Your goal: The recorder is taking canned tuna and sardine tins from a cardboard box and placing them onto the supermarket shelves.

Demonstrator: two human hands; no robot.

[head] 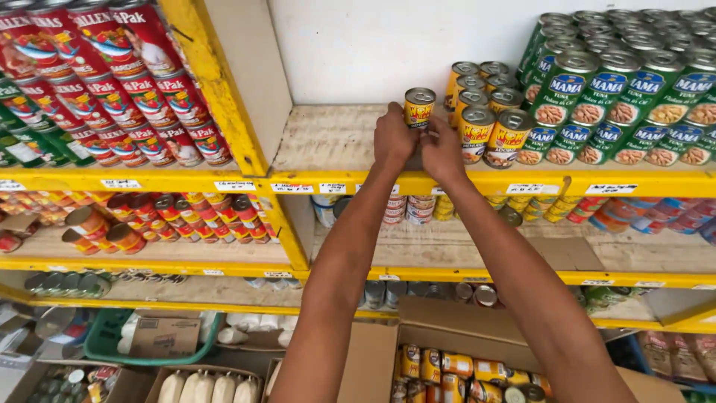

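Note:
Both my hands reach up to a wooden shelf [328, 142] with a yellow front rail. My left hand [394, 138] and my right hand [441, 149] together grip a stack of small yellow cans; the top yellow can [419, 107] shows above my fingers, the lower ones are hidden behind them. Just right of my right hand stand several more yellow cans [488, 112] in stacked rows. The shelf part left of my hands is bare wood.
Green cans [619, 89] fill the shelf's right end. Red cans [119, 82] lie stacked in the left bay. Lower shelves hold more cans. An open cardboard box [462, 373] with yellow cans stands below my arms, beside a green basket [112, 347].

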